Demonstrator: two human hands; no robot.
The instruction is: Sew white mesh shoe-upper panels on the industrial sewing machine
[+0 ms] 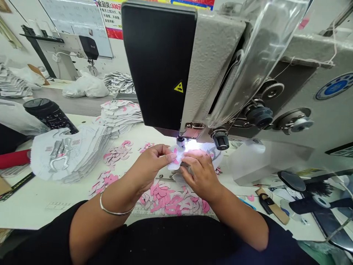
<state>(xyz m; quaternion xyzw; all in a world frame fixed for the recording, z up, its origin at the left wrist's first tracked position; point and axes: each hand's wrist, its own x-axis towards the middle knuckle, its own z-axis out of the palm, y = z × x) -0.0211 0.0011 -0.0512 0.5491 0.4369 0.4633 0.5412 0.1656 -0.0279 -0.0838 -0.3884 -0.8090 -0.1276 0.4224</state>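
Note:
Under the lit needle area of the sewing machine (180, 141) lies a white fabric piece (174, 166) with a small pink patch on it. My left hand (154, 162) pinches the piece's left edge between thumb and finger, beside the pink patch. Close to the needle, my right hand (202, 175) rests on the same piece, its fingers bent and pressing the cloth; part of the fabric is hidden beneath it. Just below both hands, a heap of pink and grey curved cutouts (165, 198) lies along the table's front edge.
More pink cutouts (118, 152) lie to the left. Beyond them are a stack of white fabric pieces (91, 151), another stack (121, 114) and a black bottle (51, 114). A translucent plastic sheet (264, 165) and a black-handled tool (267, 204) sit at right. A second sewing machine (63, 51) stands behind.

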